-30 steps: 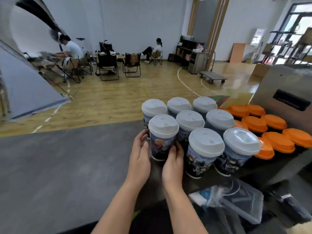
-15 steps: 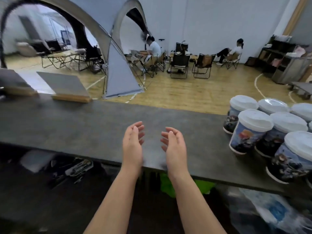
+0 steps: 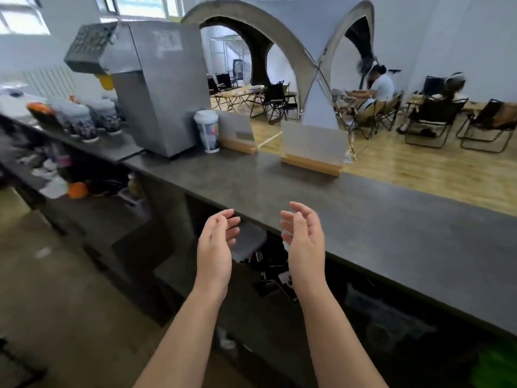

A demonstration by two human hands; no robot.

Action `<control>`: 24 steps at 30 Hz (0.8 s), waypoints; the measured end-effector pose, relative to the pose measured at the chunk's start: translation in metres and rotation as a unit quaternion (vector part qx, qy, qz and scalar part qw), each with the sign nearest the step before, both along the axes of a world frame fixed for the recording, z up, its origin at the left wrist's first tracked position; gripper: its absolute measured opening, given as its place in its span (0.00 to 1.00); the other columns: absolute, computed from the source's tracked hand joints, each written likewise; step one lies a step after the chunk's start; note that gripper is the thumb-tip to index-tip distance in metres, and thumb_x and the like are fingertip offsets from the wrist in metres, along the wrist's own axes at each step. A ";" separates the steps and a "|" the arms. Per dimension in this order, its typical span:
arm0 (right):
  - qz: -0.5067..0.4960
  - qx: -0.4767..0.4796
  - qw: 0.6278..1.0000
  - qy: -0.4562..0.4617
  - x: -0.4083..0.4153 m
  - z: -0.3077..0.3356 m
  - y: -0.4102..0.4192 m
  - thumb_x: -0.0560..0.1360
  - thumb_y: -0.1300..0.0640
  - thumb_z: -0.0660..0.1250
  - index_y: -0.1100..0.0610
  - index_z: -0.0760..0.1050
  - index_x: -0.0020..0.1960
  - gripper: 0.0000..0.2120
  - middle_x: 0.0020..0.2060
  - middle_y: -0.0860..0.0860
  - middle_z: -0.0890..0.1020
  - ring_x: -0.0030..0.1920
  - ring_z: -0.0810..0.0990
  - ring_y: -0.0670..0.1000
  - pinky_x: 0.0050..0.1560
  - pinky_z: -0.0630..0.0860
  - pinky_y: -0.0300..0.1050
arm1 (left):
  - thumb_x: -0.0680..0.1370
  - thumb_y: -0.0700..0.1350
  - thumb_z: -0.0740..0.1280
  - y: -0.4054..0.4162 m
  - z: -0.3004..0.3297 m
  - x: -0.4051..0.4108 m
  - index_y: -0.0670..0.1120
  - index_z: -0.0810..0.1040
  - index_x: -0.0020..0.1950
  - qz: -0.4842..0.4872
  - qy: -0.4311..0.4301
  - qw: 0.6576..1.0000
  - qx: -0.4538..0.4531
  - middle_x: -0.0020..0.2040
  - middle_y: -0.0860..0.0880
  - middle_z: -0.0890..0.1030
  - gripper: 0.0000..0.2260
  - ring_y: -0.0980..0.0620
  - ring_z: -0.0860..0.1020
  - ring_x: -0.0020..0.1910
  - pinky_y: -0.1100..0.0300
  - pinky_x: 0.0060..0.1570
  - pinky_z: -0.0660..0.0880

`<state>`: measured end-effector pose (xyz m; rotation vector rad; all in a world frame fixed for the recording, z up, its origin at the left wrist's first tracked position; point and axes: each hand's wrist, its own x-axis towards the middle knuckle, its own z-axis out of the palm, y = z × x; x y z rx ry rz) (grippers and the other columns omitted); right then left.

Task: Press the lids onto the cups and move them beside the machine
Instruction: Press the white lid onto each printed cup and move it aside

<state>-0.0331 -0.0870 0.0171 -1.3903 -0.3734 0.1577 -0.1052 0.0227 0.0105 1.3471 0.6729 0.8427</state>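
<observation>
A grey metal machine (image 3: pixel 156 85) stands on the dark counter (image 3: pixel 363 219) at the upper left. One printed cup with a white lid (image 3: pixel 208 130) stands upright just right of the machine. Several more lidded cups (image 3: pixel 84 121) sit blurred on the counter left of the machine. My left hand (image 3: pixel 215 245) and my right hand (image 3: pixel 303 239) hover empty at the counter's near edge, palms facing each other, fingers apart, far from any cup.
Two wooden-based sign holders (image 3: pixel 312 152) stand on the counter right of the lidded cup. Shelves under the counter hold dark clutter (image 3: pixel 268 273). Beyond the counter are a grey tent arch (image 3: pixel 282 43), folding chairs and seated people (image 3: pixel 377 88).
My hands let go of the cup in the right-hand group and came away empty. The view swung left, so the group of cups left the frame and the machine came in.
</observation>
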 end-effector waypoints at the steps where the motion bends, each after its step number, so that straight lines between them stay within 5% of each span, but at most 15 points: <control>1: 0.000 -0.005 1.000 -0.006 0.000 0.000 0.016 0.84 0.54 0.54 0.48 0.74 0.62 0.12 0.54 0.47 0.82 0.55 0.80 0.42 0.59 0.76 0.42 | 0.86 0.46 0.53 0.017 -0.002 -0.002 0.53 0.78 0.57 0.007 0.000 1.000 -0.004 0.55 0.50 0.82 0.14 0.51 0.80 0.57 0.55 0.57 0.75; 13: -0.013 0.013 1.000 -0.001 0.091 -0.017 0.243 0.84 0.55 0.55 0.48 0.76 0.59 0.11 0.52 0.48 0.83 0.56 0.81 0.47 0.59 0.77 0.46 | 0.85 0.47 0.54 0.240 -0.010 0.087 0.53 0.78 0.59 -0.001 -0.012 1.000 0.006 0.56 0.52 0.82 0.13 0.53 0.79 0.56 0.57 0.57 0.73; 20: 0.008 0.012 0.998 0.054 0.186 0.003 0.382 0.84 0.55 0.56 0.45 0.75 0.56 0.10 0.56 0.50 0.81 0.57 0.79 0.48 0.60 0.74 0.47 | 0.85 0.49 0.54 0.374 -0.008 0.176 0.52 0.73 0.67 -0.049 0.025 0.998 -0.004 0.64 0.51 0.77 0.14 0.51 0.76 0.63 0.53 0.69 0.68; 24: -0.001 -0.029 0.998 0.053 0.228 0.005 0.437 0.84 0.53 0.55 0.46 0.70 0.68 0.14 0.60 0.45 0.76 0.62 0.74 0.46 0.65 0.71 0.47 | 0.84 0.53 0.55 0.422 -0.016 0.228 0.52 0.67 0.75 -0.082 0.055 0.995 0.012 0.73 0.51 0.70 0.19 0.51 0.68 0.72 0.49 0.75 0.62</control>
